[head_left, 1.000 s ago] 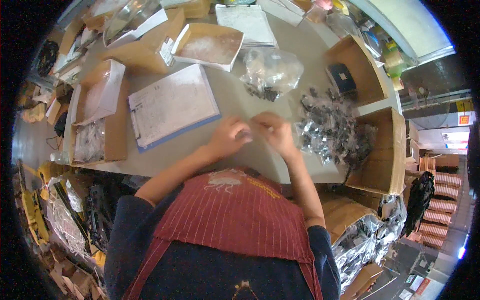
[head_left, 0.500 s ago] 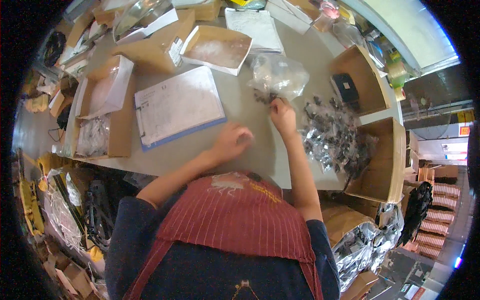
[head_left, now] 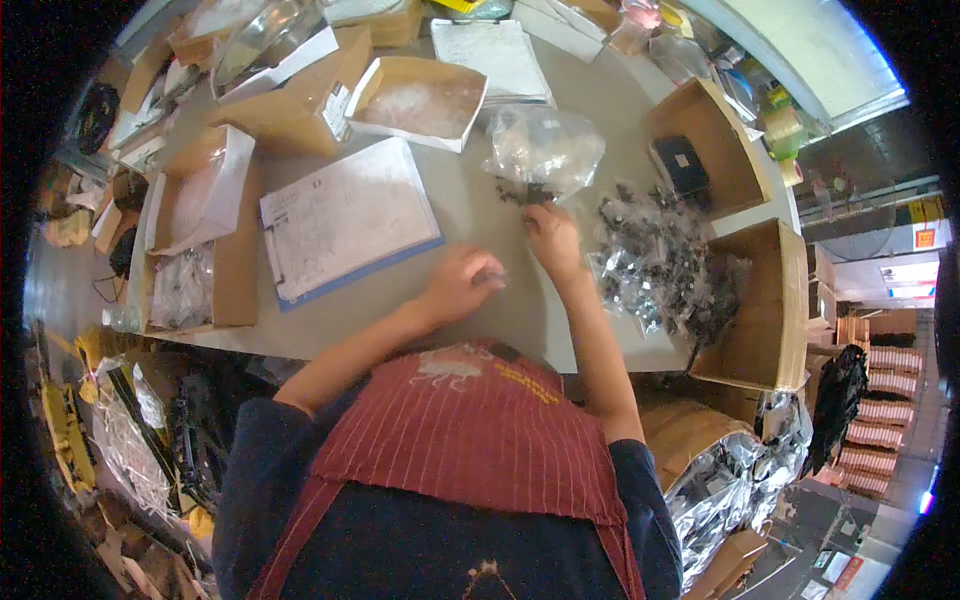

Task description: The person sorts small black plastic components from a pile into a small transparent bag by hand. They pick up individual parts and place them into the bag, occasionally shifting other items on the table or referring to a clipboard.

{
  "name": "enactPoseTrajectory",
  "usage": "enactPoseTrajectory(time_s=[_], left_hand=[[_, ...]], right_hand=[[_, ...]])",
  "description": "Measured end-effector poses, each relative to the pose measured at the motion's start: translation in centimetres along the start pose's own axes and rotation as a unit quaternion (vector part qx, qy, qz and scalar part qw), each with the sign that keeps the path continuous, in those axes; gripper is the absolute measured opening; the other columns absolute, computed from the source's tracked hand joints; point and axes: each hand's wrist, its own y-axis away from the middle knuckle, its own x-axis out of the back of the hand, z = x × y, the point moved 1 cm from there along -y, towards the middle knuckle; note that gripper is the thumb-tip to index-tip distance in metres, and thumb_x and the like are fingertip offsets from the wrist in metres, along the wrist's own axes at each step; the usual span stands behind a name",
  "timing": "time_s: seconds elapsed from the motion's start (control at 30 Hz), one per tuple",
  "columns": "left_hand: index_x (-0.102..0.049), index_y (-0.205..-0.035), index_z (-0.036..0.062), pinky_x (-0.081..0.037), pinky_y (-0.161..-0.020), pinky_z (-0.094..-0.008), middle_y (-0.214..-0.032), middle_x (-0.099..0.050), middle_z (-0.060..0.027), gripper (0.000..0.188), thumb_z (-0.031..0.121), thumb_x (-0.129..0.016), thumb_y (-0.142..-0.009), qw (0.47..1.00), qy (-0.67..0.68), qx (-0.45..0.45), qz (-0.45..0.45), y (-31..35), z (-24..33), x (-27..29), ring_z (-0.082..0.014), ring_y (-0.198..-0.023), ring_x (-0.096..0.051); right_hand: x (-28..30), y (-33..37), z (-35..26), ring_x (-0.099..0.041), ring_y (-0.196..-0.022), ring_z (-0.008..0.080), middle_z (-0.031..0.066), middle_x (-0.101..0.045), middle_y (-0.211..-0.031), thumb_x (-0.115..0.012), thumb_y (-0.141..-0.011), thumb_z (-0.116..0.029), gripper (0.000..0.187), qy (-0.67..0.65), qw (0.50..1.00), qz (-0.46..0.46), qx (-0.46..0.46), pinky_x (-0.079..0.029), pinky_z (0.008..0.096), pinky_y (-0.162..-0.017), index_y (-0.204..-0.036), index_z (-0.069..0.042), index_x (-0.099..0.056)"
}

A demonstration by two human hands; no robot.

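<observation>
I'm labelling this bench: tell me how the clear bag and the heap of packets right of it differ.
The clear bag looks large and single; the heap of packets holds many small pieces. The bag looks pale; the heap is speckled dark. Both show clear, shiny plastic.

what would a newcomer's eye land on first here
Probably the dark red striped apron, filling the lower middle. Next, the shiny heap of clear packets and dark pieces on the right of the table, beside an open cardboard box. Then the right hand, reaching to small dark parts at the near edge of a clear plastic bag.
</observation>
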Motion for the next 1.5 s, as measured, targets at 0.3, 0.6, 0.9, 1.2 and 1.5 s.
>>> enactPoseTrajectory(time_s=[0.3, 0.6, 0.9, 1.2, 1.5], left_hand=[[-0.067, -0.102, 0.0090, -0.049, -0.087, -0.0424, -0.104, -0.064, -0.0131, 0.025, 0.023, -0.076, -0.083, 0.994, 0.046, 0.094, -0.038, 0.6, -0.4, 0.4, -0.0324, -0.100, -0.060], [-0.067, -0.108, 0.0057, -0.055, -0.080, -0.0391, -0.102, -0.064, -0.0131, 0.033, 0.018, -0.079, -0.080, 0.994, 0.047, 0.089, -0.031, 0.8, -0.2, 0.7, -0.0301, -0.093, -0.066], [-0.067, -0.103, 0.0050, -0.054, -0.076, -0.0355, -0.091, -0.070, -0.0136, 0.019, 0.018, -0.065, -0.090, 0.974, 0.130, 0.185, -0.015, 1.1, 0.0, 1.2, -0.0244, -0.083, -0.070], [-0.067, -0.094, 0.0093, -0.052, -0.069, -0.0348, -0.086, -0.067, -0.0103, 0.011, 0.014, -0.067, -0.084, 0.997, 0.009, 0.064, -0.029, 0.6, -0.5, 1.6, -0.0256, -0.077, -0.067], [-0.068, -0.095, 0.0070, -0.051, -0.068, -0.0348, -0.090, -0.070, -0.0081, 0.011, 0.013, -0.067, -0.086, 0.998, 0.020, 0.028, -0.043, -0.9, -0.3, 2.2, -0.0244, -0.077, -0.066]], right_hand=[[7.0, 2.4, -8.5, -0.069, -0.091, 0.0250, 0.0110, -0.069, -0.102, -0.070, -0.082, 0.002, 0.020, -0.282, 0.953, -0.112, -0.015, -0.055, 0.0327, -0.076, -0.100, -0.005, -0.072], [6.9, 4.0, -7.9, -0.064, -0.106, 0.0335, 0.0138, -0.067, -0.113, -0.067, -0.081, 0.003, 0.028, -0.223, 0.965, -0.118, 0.076, -0.054, 0.0407, -0.086, -0.108, -0.004, -0.070], [5.8, 5.1, -8.7, -0.062, -0.091, 0.0374, 0.0168, -0.064, -0.095, -0.066, -0.085, -0.003, 0.011, -0.183, 0.974, -0.127, 0.029, -0.052, 0.0445, -0.079, -0.096, -0.003, -0.062], [4.8, 5.5, -8.6, -0.061, -0.090, 0.0400, 0.0195, -0.063, -0.093, -0.064, -0.089, -0.008, 0.013, -0.251, 0.955, -0.158, 0.002, -0.049, 0.0453, -0.080, -0.099, -0.001, -0.062], [4.9, 6.1, -7.7, -0.058, -0.084, 0.0422, 0.0203, -0.059, -0.087, -0.061, -0.080, -0.006, 0.011, -0.238, 0.959, -0.152, -0.018, -0.048, 0.0469, -0.074, -0.090, -0.001, -0.059]])
